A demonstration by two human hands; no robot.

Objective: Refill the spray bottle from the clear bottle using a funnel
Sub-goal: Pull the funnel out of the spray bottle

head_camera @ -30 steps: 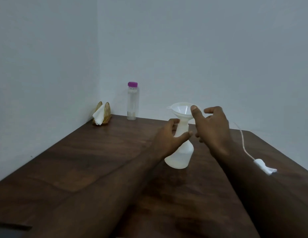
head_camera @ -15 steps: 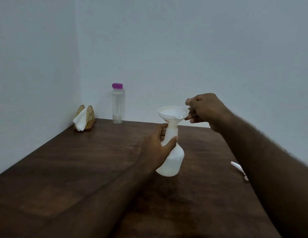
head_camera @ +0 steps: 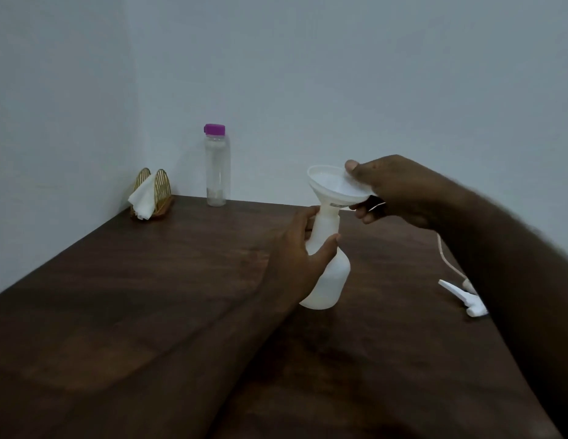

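Observation:
A white spray bottle (head_camera: 328, 280) without its head stands tilted on the dark wooden table (head_camera: 149, 296). My left hand (head_camera: 300, 251) grips its neck. A white funnel (head_camera: 332, 188) sits in the bottle's mouth, tipped to the right. My right hand (head_camera: 393, 191) pinches the funnel's rim, thumb on top and fingers under it. The clear bottle (head_camera: 216, 167) with a purple cap stands upright at the back by the wall, almost empty, a little liquid at its bottom.
The white spray head (head_camera: 463, 297) with its tube lies on the table at the right, partly behind my right arm. A gold napkin holder (head_camera: 152, 194) with a white napkin stands in the back left corner. Walls close the table at the back and left.
My right hand has closed on the funnel's rim and tipped the funnel to the right. The spray bottle leans more under my left hand. The view has shifted.

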